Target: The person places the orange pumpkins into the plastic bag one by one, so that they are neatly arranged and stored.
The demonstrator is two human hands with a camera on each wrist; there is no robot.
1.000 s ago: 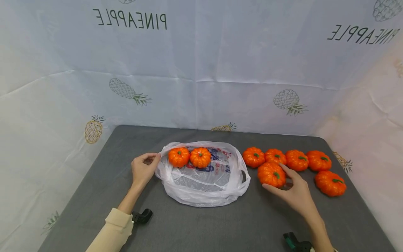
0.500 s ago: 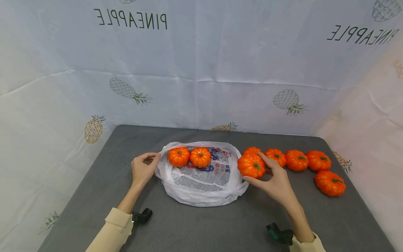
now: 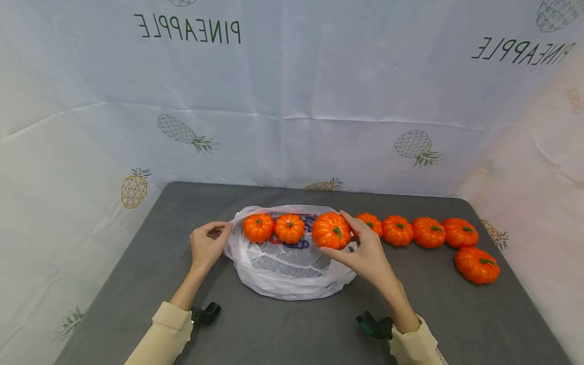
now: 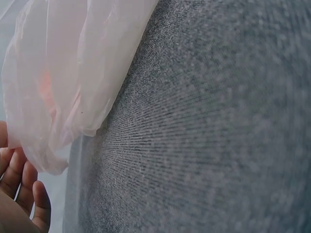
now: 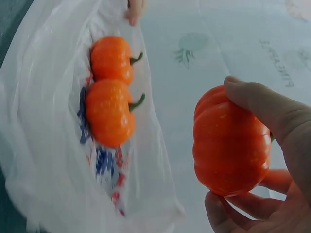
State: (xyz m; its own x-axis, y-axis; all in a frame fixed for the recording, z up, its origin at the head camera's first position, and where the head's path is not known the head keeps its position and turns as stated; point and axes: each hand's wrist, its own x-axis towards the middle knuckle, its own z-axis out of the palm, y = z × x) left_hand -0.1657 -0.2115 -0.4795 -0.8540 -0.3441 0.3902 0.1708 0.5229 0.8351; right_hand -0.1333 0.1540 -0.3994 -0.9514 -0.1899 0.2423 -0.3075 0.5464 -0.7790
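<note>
A white plastic bag (image 3: 283,289) lies on the table with its mouth spread wide. Inside, side by side at the back left, are two small orange pumpkins, a left one (image 3: 258,227) and a right one (image 3: 289,228). My left hand (image 3: 211,246) pinches the bag's left rim; in the left wrist view the fingers (image 4: 24,179) are at the bag's gathered edge. My right hand (image 3: 365,253) grips another orange pumpkin (image 3: 331,230) between thumb and fingers, over the right part of the bag. The right wrist view shows this pumpkin (image 5: 231,143) raised beside the bag opening.
Several more pumpkins stand in a row to the right of the bag, among them one (image 3: 398,230) near the middle and one (image 3: 477,265) set forward at the right end. A pineapple-print cloth (image 3: 283,152) hangs behind the grey table (image 3: 292,334).
My right hand has carried the gripped pumpkin left, from in front of the row to over the bag. My left hand has stayed at the bag's rim.
</note>
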